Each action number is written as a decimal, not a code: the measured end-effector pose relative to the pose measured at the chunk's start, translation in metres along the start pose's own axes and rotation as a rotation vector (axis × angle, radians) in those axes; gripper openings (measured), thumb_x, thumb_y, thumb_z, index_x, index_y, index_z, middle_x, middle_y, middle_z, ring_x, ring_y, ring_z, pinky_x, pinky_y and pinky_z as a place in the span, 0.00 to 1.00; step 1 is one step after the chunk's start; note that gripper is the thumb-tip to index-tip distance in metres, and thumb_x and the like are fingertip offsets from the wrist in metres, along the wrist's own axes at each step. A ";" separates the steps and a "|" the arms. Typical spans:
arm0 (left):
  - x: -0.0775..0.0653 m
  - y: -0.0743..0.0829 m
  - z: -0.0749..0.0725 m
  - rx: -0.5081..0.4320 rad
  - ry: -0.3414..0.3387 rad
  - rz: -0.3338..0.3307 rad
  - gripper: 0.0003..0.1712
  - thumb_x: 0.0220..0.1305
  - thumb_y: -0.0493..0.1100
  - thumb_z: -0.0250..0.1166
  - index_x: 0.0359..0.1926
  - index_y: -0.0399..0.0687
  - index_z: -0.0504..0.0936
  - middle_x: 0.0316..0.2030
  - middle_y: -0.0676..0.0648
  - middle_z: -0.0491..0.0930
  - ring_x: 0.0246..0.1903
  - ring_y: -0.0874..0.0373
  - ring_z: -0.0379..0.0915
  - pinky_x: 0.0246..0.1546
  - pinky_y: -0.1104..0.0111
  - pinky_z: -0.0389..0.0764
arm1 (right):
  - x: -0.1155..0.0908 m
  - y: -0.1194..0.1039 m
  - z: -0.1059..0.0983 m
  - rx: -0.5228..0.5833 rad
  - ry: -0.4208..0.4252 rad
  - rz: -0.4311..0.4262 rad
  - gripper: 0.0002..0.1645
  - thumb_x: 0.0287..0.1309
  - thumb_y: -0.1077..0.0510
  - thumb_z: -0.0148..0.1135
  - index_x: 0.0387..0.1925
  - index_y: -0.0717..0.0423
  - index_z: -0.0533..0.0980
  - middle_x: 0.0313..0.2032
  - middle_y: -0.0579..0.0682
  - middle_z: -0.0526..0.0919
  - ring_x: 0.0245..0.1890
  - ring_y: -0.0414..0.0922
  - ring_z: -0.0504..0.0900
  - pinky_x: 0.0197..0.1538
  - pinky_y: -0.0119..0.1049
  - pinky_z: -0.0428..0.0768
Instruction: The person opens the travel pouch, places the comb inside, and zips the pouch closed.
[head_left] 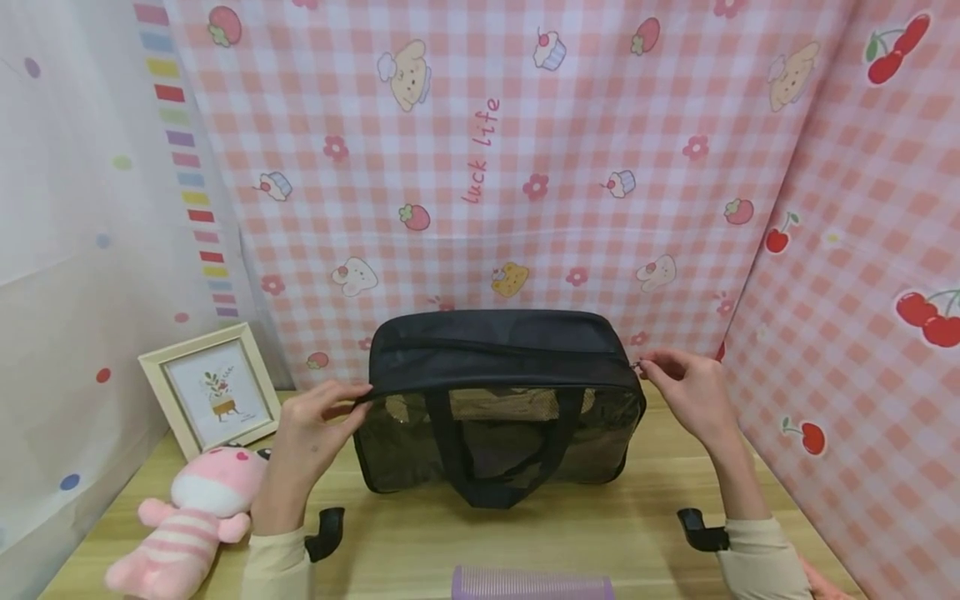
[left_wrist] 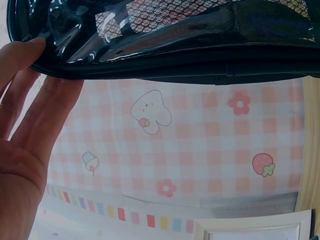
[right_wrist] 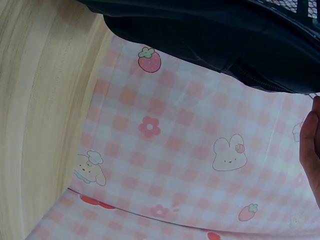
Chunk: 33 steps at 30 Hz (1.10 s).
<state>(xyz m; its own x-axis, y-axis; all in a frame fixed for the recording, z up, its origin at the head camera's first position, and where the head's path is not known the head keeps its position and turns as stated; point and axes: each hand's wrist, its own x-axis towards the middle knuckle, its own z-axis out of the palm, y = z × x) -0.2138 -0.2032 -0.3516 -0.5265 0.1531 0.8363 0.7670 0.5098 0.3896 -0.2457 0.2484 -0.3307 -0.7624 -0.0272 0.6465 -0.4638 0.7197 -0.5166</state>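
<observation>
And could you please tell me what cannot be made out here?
Head view: contents of the black bag, obscured by its dark, glossy front.
Head view: shape of the zipper pull, too small.
Head view: rest of the purple comb, below the bottom edge.
Right wrist view: most of the right hand, cut by the right edge.

From my end I see the bag [head_left: 501, 404] standing on the table [head_left: 405, 546], its strap [head_left: 491, 497] drooping toward six o'clock. The left hand [head_left: 311, 429] pinches the bag at nine o'clock; near three, the right hand [head_left: 690, 396] pinches the zip pull [head_left: 636, 365]. Out from the bag, the frame [head_left: 217, 396] stands at nine, the plush [head_left: 187, 525] lies at eight, the comb [head_left: 532, 586] at six — partly cut off — and the curtain [head_left: 585, 233] hangs at twelve.
</observation>
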 end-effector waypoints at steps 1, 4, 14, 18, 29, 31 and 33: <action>0.000 0.000 0.000 0.004 -0.001 -0.002 0.19 0.43 0.18 0.69 0.37 0.36 0.86 0.33 0.45 0.83 0.33 0.55 0.81 0.35 0.76 0.82 | 0.000 0.000 0.000 0.002 -0.001 0.000 0.08 0.60 0.62 0.63 0.37 0.64 0.83 0.28 0.54 0.85 0.28 0.42 0.84 0.30 0.16 0.76; 0.000 0.001 0.000 0.020 0.001 -0.007 0.19 0.42 0.18 0.70 0.37 0.36 0.86 0.33 0.46 0.83 0.33 0.55 0.81 0.35 0.76 0.83 | 0.002 -0.003 -0.001 0.000 -0.002 -0.010 0.08 0.60 0.62 0.63 0.37 0.64 0.83 0.28 0.54 0.85 0.28 0.41 0.83 0.29 0.16 0.76; 0.001 0.001 0.001 0.008 0.004 -0.034 0.18 0.42 0.18 0.70 0.36 0.35 0.86 0.33 0.46 0.84 0.33 0.55 0.81 0.35 0.77 0.82 | 0.010 -0.008 -0.003 -0.016 0.023 -0.082 0.06 0.57 0.64 0.65 0.36 0.64 0.83 0.27 0.54 0.85 0.26 0.46 0.84 0.30 0.13 0.74; 0.001 0.001 0.001 -0.004 0.009 -0.036 0.17 0.43 0.18 0.69 0.36 0.35 0.86 0.32 0.45 0.83 0.32 0.53 0.81 0.35 0.77 0.82 | 0.011 -0.009 -0.003 -0.031 0.009 -0.080 0.06 0.57 0.64 0.65 0.36 0.63 0.83 0.28 0.53 0.85 0.27 0.46 0.84 0.30 0.14 0.74; -0.001 0.000 0.000 -0.017 0.012 -0.039 0.18 0.43 0.18 0.70 0.37 0.34 0.86 0.33 0.44 0.84 0.32 0.55 0.81 0.35 0.76 0.82 | 0.019 -0.018 -0.005 -0.037 -0.049 -0.056 0.09 0.61 0.61 0.63 0.38 0.63 0.83 0.31 0.55 0.86 0.30 0.48 0.85 0.31 0.13 0.73; -0.001 0.000 -0.001 -0.011 0.011 -0.032 0.19 0.43 0.18 0.70 0.37 0.35 0.87 0.33 0.45 0.84 0.32 0.56 0.81 0.35 0.76 0.82 | 0.018 -0.019 -0.005 -0.036 -0.054 -0.058 0.09 0.61 0.61 0.62 0.38 0.63 0.83 0.31 0.55 0.86 0.30 0.48 0.85 0.31 0.14 0.74; 0.000 -0.001 0.000 -0.007 0.005 -0.024 0.19 0.42 0.18 0.69 0.37 0.35 0.87 0.33 0.45 0.84 0.32 0.55 0.81 0.34 0.76 0.83 | 0.018 -0.019 -0.006 -0.036 -0.053 -0.068 0.08 0.61 0.61 0.62 0.38 0.63 0.83 0.31 0.54 0.85 0.29 0.47 0.84 0.31 0.14 0.74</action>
<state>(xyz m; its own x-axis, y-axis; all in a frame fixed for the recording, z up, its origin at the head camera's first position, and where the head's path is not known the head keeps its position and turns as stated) -0.2142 -0.2039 -0.3516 -0.5432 0.1369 0.8284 0.7569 0.5069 0.4125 -0.2478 0.2384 -0.3057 -0.7528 -0.1132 0.6484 -0.4996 0.7397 -0.4509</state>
